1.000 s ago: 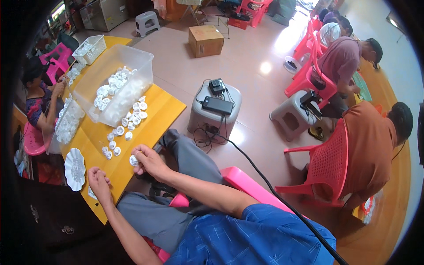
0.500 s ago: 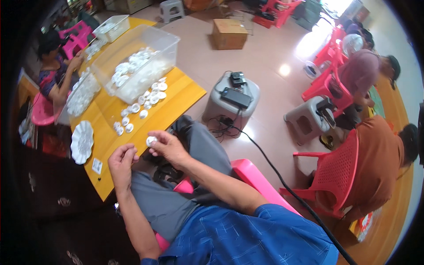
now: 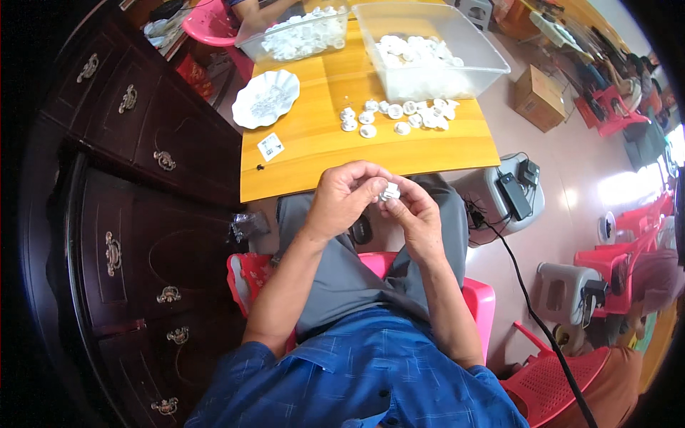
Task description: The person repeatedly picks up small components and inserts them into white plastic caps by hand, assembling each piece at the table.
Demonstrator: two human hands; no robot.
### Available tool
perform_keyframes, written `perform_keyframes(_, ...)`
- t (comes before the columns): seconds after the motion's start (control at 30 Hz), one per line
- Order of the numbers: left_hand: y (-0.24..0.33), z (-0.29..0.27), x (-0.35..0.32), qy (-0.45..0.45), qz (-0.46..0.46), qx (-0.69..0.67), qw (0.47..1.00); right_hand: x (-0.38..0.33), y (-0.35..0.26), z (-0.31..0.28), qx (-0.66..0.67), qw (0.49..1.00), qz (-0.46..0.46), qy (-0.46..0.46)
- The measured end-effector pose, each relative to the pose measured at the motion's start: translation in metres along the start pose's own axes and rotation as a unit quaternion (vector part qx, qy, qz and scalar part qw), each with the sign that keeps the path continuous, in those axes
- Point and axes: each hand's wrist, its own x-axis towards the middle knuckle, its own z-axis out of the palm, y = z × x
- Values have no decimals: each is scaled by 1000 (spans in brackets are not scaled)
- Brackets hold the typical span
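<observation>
A small round white plastic part (image 3: 389, 191) is held over my lap, just off the table's near edge. My right hand (image 3: 417, 220) pinches it between thumb and fingers. My left hand (image 3: 345, 201) is closed on its other side, the thumb pressed to it and the fingers curled over the top. Those fingers hide much of the part. Beyond my hands, several similar white parts (image 3: 367, 131) lie loose on the yellow wooden table (image 3: 314, 165). Further left stands a scalloped white dish (image 3: 267, 100) with small clear bits in it.
A large clear bin (image 3: 492, 69) of white parts stands at the table's far right, a smaller bin (image 3: 246, 44) at far left. Dark drawers (image 3: 143, 235) flank me on the left. A grey stool (image 3: 467, 187) carries black devices; a black cable (image 3: 524, 296) runs down the right side.
My view has swung left, so the table now lies straight ahead. My left hand, apart from the white part before, has come over to it and closed on it beside my right hand.
</observation>
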Motion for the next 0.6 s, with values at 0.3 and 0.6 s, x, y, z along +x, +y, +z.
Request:
perform_keyframes(0.3, -1, -2, 0, 3, 49, 61, 997, 2, 7, 11, -19, 998, -57, 3)
perform_keyframes(0.6, -4, -3, 2, 3, 45, 79, 996, 1, 10, 13, -25, 996, -83, 23)
